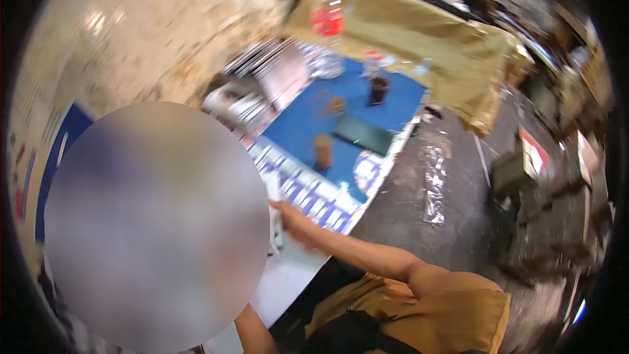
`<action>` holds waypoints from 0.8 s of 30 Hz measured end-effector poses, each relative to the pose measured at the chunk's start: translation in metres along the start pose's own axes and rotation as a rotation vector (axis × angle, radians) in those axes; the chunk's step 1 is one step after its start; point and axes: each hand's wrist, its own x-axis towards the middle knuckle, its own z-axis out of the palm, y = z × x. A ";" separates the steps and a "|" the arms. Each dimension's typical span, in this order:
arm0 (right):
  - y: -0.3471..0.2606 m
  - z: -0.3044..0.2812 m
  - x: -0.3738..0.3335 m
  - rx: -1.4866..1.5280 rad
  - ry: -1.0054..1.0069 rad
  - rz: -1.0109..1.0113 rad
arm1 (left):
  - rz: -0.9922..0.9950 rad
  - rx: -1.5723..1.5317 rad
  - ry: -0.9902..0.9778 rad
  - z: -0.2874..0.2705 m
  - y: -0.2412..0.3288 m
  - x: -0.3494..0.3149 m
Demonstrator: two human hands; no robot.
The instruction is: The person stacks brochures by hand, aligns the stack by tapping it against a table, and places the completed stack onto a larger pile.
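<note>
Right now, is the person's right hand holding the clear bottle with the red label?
No, the right hand rests at the table's near edge, far from the red-labelled bottle.

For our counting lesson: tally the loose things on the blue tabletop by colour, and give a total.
Brown: 2 (brown cylinder, small brown lump)
Dark: 2 (dark cup, dark flat rectangle)
Clear with red label: 1 (bottle, at the far edge)
Total: 5; blur may hide more.

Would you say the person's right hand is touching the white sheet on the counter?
Touching. The head view shows the right hand resting flat on the white sheet, with no gap visible despite motion blur.
</note>
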 end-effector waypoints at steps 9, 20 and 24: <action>-0.003 -0.003 -0.020 -0.084 0.092 -0.193 | 0.061 1.192 -0.193 -0.072 0.031 -0.040; 0.003 -0.003 -0.019 -0.069 0.050 -0.168 | 0.185 0.506 0.397 -0.101 -0.049 -0.105; 0.006 0.001 -0.018 -0.106 0.067 -0.190 | 0.355 0.462 0.506 -0.094 -0.123 -0.125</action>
